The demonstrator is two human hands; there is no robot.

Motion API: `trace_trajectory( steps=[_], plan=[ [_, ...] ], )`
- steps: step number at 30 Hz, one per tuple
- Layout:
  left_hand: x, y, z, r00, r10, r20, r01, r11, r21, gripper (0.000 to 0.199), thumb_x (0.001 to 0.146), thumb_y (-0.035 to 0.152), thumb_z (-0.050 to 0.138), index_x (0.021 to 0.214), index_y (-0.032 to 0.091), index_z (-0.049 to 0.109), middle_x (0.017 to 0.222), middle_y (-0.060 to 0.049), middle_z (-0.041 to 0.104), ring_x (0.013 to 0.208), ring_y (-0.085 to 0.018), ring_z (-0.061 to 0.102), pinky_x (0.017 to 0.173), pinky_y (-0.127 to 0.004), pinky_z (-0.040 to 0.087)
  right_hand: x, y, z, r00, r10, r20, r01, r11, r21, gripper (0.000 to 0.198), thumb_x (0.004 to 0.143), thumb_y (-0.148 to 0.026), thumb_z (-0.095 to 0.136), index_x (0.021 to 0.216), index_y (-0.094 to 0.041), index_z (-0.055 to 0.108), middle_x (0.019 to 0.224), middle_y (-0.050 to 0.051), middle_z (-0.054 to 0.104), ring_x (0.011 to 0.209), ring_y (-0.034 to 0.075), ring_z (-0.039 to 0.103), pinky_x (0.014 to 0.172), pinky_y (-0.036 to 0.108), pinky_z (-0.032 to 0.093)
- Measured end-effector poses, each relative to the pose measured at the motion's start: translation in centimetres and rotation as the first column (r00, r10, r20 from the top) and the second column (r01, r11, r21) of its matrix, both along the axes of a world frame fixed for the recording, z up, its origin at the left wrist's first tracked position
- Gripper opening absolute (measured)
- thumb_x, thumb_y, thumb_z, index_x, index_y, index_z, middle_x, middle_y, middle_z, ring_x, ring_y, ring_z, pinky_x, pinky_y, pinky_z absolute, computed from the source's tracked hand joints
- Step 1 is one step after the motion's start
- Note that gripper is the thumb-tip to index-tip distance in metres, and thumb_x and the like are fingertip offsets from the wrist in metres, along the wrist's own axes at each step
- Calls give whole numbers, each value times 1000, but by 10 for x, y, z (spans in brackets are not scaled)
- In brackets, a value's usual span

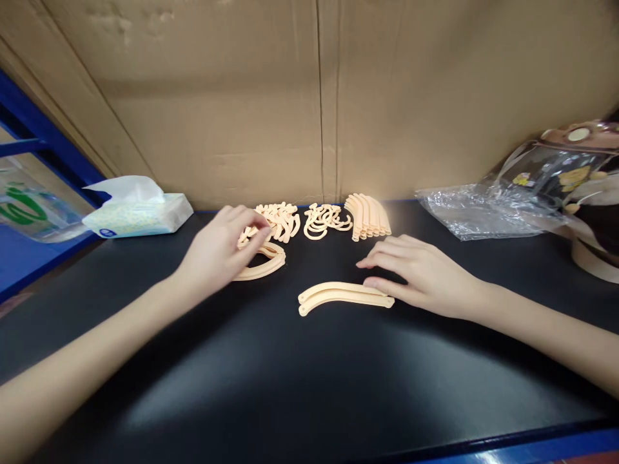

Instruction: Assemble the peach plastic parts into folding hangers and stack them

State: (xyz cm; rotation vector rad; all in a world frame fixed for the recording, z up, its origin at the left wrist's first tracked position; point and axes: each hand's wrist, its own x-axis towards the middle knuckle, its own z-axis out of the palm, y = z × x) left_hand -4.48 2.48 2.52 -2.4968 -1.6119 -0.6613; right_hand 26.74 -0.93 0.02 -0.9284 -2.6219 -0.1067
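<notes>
My left hand (225, 243) is over the left end of a pile of small curved peach pieces (283, 221). Its fingers are bent, with a gap between thumb and forefinger; the tips come near each other, and I make out nothing held. Partly hidden under it lie curved peach parts forming a loop (275, 262). My right hand (418, 274) is open, fingers apart, its thumb at the right end of two long curved peach strips (345, 294). These strips lie side by side on the black table.
At the back are hook-shaped peach pieces (316, 222) and a neat stack of long curved strips (367, 216). A tissue pack (140, 216) stands left. Clear plastic wrap (478, 212) and a transparent bag (551, 177) lie right. Cardboard (217, 96) walls the far side.
</notes>
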Motion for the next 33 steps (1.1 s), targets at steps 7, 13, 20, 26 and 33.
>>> trace_trajectory(
  steps=[7,13,20,26,33],
  plan=[
    [44,-46,-27,850,-526,17,524,844,-111,32,98,31,45,126,22,56,126,-6,57,108,-18,55,94,-31,42,-9,37,15,991,-121,55,110,980,167,21,95,-27,51,97,-15,69,94,7,69,91,22,60,80,35,38],
    [45,-50,-34,829,-553,79,559,820,-125,26,98,23,46,118,18,61,114,-5,62,94,-16,57,83,-28,45,-34,83,19,959,-175,224,136,974,179,24,93,-27,51,97,-13,71,99,13,66,95,25,55,78,36,32],
    [40,-47,-32,801,-598,14,594,792,-139,26,98,22,45,120,19,59,115,-4,61,93,-16,55,82,-29,42,-61,113,19,953,-207,221,198,978,62,18,86,-26,60,80,-16,73,82,9,70,85,24,57,74,34,31],
    [37,-47,-32,789,-614,3,609,782,-135,26,98,22,45,119,18,58,115,-4,61,93,-16,54,82,-29,41,-62,118,22,969,-211,127,228,964,-137,10,82,-24,64,81,-19,72,76,1,72,70,15,60,68,28,35],
    [38,-48,-29,787,-617,5,611,778,-146,25,97,21,45,118,17,58,114,-4,61,92,-16,54,82,-28,40,-58,126,18,982,-187,-21,174,945,-276,8,78,-18,63,77,-19,72,75,0,71,68,14,60,64,26,36]
  ],
)
